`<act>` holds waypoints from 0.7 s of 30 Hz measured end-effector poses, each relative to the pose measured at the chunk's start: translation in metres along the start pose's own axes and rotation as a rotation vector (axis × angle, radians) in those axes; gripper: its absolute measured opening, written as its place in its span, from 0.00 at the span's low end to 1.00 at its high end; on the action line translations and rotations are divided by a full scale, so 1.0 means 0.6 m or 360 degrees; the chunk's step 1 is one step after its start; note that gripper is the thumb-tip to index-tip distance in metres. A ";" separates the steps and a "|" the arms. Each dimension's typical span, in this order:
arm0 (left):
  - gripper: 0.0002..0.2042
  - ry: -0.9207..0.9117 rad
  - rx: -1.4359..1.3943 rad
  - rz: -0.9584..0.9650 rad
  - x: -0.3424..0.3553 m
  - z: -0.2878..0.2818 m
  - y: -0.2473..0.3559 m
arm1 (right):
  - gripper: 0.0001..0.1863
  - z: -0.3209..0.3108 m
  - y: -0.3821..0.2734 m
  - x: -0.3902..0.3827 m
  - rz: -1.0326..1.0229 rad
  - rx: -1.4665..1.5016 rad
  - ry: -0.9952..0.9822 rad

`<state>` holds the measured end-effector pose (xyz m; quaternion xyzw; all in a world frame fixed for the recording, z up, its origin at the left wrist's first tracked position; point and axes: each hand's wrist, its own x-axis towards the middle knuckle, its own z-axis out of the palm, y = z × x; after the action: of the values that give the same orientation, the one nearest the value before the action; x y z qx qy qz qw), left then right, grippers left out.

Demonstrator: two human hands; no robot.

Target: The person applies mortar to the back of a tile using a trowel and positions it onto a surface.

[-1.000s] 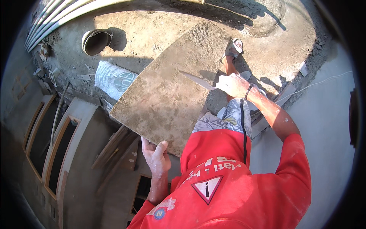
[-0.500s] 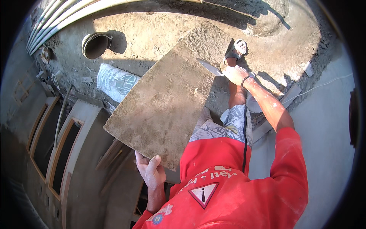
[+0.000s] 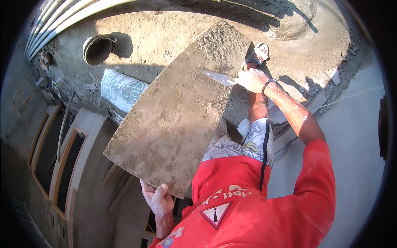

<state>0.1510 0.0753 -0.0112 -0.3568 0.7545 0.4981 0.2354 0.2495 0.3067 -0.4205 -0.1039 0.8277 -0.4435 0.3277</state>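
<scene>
A large rectangular board [image 3: 165, 128], its face coated with grey-brown mortar, slants across the middle of the view. Rough, lumpy mortar [image 3: 223, 41] covers its far end, while the nearer part looks smoother. My left hand [image 3: 157, 199] grips the board's near edge, thumb on top and the other fingers mostly hidden underneath. In my right hand [image 3: 253, 80] is a trowel [image 3: 217, 77], its pointed metal blade lying over the far half of the board. Whether the blade touches the mortar I cannot tell. My fingers cover the trowel's handle.
A bucket [image 3: 87, 51] lies tipped on the dirt at the far left. Close to the board's left edge is a white sack [image 3: 120, 91]. Long pale pipes [image 3: 70, 22] run along the far left. Wood-framed openings [image 3: 62, 182] stand at left, and a thin white cable [image 3: 351, 96] crosses the right.
The trowel has moved left, further over the board. My left hand and the board's near end have shifted slightly toward me and to the left.
</scene>
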 end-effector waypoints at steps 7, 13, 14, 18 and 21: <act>0.36 0.0121 0.0104 -0.0087 0.020 -0.018 -0.022 | 0.22 0.067 0.206 0.125 0.1005 0.0099 -0.0179; 0.37 0.0205 0.0082 -0.0106 0.014 -0.046 -0.033 | 0.17 -0.023 -0.064 0.078 0.0238 0.0359 -0.0011; 0.37 0.0200 0.0084 -0.0105 0.017 -0.046 -0.032 | 0.16 -0.022 -0.075 0.079 0.0194 0.0301 -0.0028; 0.38 0.0174 0.0061 -0.0145 0.020 -0.050 -0.028 | 0.20 0.052 0.074 0.144 0.0346 0.0138 -0.0053; 0.38 0.0194 0.0058 -0.0173 0.029 -0.057 -0.042 | 0.24 0.062 0.146 0.203 0.0678 0.0095 -0.0092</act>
<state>0.1598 0.0324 -0.0248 -0.4226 0.7558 0.4481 0.2223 0.1904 0.2771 -0.5603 0.0704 0.8077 -0.3854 0.4406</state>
